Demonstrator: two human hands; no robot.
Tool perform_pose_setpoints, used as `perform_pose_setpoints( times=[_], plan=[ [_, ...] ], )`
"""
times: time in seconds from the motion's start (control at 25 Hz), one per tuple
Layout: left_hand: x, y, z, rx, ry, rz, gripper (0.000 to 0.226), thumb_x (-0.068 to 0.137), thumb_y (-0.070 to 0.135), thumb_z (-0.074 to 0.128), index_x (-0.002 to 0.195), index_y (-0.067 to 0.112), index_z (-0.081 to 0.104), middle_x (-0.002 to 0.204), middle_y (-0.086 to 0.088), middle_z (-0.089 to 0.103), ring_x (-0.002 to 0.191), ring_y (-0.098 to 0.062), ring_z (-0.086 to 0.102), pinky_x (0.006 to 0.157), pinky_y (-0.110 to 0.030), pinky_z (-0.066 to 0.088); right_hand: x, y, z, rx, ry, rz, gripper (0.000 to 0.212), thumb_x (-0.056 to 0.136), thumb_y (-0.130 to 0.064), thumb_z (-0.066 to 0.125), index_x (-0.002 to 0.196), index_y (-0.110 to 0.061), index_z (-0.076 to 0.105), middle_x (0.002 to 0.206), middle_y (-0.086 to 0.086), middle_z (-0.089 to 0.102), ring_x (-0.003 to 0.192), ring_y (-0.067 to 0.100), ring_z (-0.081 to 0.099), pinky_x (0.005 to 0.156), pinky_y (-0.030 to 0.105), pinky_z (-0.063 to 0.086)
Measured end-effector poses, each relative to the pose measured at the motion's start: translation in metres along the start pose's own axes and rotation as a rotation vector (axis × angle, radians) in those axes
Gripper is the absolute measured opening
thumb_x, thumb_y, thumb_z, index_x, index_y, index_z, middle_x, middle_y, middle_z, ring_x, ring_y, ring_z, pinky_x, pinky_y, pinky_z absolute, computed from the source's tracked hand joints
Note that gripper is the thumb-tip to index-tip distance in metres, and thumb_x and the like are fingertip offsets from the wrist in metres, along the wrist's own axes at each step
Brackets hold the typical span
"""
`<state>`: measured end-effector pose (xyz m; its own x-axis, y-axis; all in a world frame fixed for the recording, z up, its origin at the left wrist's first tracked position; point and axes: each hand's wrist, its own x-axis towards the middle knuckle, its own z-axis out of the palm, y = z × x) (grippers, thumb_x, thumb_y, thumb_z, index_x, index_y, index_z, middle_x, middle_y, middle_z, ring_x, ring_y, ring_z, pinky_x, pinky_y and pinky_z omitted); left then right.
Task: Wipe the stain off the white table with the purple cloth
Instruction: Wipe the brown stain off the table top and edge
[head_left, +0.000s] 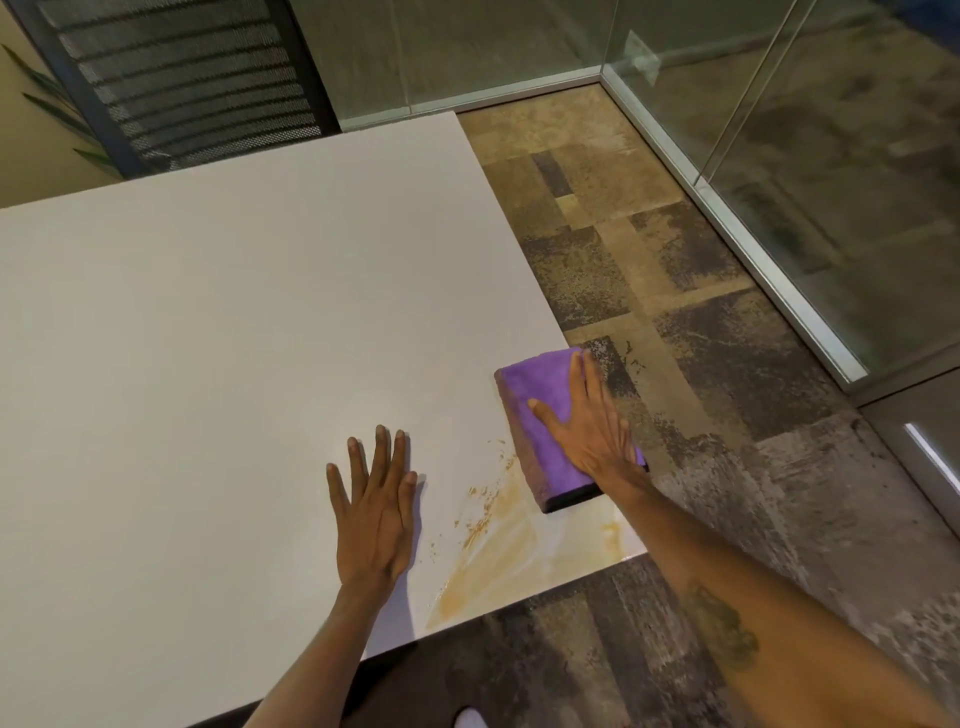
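Purple cloth (540, 415) folded, at white table (208, 338) right edge, just beyond stain (498, 551). Right hand (589, 431) flat on cloth, fingers spread. Left hand (376, 514) flat, splayed, left of stain. No readable writing.

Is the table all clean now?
No: an orange-brown stain is smeared over the near right corner of the white table, beside the purple cloth under the right hand.

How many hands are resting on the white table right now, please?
2: the left hand lies flat on the bare table; the right hand presses the purple cloth at the table's right edge.
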<state>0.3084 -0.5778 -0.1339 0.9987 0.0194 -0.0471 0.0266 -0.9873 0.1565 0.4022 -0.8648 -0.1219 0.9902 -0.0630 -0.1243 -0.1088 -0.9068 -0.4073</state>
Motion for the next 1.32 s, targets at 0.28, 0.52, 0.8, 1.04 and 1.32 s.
perform_pose_setpoints(
  times=[0.28, 0.52, 0.8, 1.04, 1.32],
  plan=[
    [0.0, -0.003, 0.002, -0.052, -0.002, -0.02, 0.058, 0.107, 0.044, 0.015, 0.161, 0.029, 0.0, 0.169, 0.009, -0.01, 0.156, -0.025, -0.016, 0.124, -0.056, -0.006, 0.01, 0.007, 0.002, -0.132, -0.075, -0.206, 0.069, 0.105, -0.048, 0.027, 0.158, -0.014, -0.002, 0.166, 0.01, -0.008, 0.152, 0.025, -0.013, 0.125, 0.041, -0.004],
    [-0.002, -0.01, 0.01, -0.131, 0.047, 0.021, 0.055, 0.108, 0.045, 0.007, 0.161, 0.032, -0.002, 0.169, 0.011, -0.011, 0.156, -0.02, -0.016, 0.123, -0.056, -0.011, -0.025, 0.015, 0.006, -0.153, -0.043, -0.328, 0.06, 0.106, -0.038, 0.027, 0.158, -0.015, 0.008, 0.166, 0.005, 0.002, 0.153, 0.02, -0.003, 0.126, 0.04, -0.001],
    [-0.01, -0.022, -0.005, -0.147, -0.04, 0.166, 0.065, 0.103, 0.054, -0.001, 0.161, 0.026, 0.006, 0.169, 0.005, -0.005, 0.156, -0.021, -0.013, 0.123, -0.06, -0.005, -0.076, 0.024, 0.006, -0.126, -0.102, -0.366, 0.081, 0.095, -0.073, 0.022, 0.158, -0.027, 0.003, 0.164, 0.003, -0.013, 0.153, 0.021, -0.013, 0.124, 0.038, -0.006],
    [-0.012, -0.019, -0.006, -0.034, -0.005, -0.037, 0.06, 0.105, 0.044, 0.007, 0.161, 0.026, 0.003, 0.169, 0.006, -0.004, 0.157, -0.024, -0.01, 0.122, -0.06, -0.009, -0.073, 0.022, 0.014, -0.121, 0.008, -0.294, 0.063, 0.105, -0.052, 0.024, 0.158, -0.021, 0.01, 0.166, 0.006, 0.0, 0.154, 0.024, -0.006, 0.125, 0.041, 0.001],
    [-0.011, -0.02, -0.006, -0.007, -0.051, -0.041, 0.059, 0.105, 0.046, 0.009, 0.161, 0.027, 0.003, 0.169, 0.007, -0.007, 0.157, -0.023, -0.012, 0.122, -0.063, -0.001, -0.061, 0.015, 0.012, 0.223, 0.036, -0.19, 0.055, 0.106, -0.03, 0.04, 0.155, -0.015, 0.022, 0.163, 0.0, 0.013, 0.152, 0.019, 0.008, 0.124, 0.043, 0.018]
  ],
)
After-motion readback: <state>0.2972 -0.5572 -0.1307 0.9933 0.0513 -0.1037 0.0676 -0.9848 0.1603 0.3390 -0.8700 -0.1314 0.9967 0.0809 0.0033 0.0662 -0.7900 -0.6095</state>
